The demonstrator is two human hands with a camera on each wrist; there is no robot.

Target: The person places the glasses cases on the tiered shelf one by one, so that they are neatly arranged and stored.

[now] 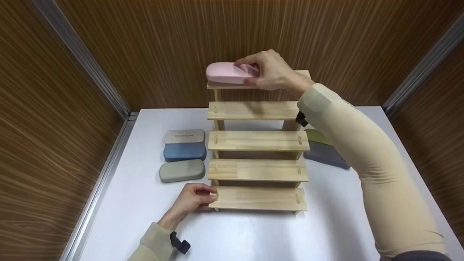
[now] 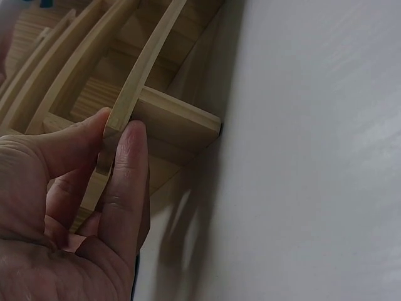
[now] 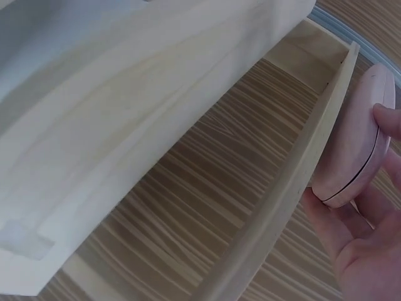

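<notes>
A pink glasses case [image 1: 226, 72] lies along the left part of the top step of a stepped wooden rack [image 1: 259, 140]. My right hand [image 1: 270, 70] grips the case's right end between thumb and fingers. In the right wrist view the case [image 3: 357, 138] shows its dark seam line, right at the shelf board's edge. At the lowest step, my left hand [image 1: 194, 199] pinches the left end of the board. The left wrist view shows thumb and fingers on both faces of that board [image 2: 128, 94].
Left of the rack lie a light grey case [image 1: 185, 136], a blue case [image 1: 185, 152] and a grey-green case [image 1: 182, 170]. On the right, a green case [image 1: 317, 136] and a dark grey case [image 1: 324, 154] are partly behind my right sleeve. Wood-grain walls [image 1: 163, 43] enclose the white table [image 1: 137, 203].
</notes>
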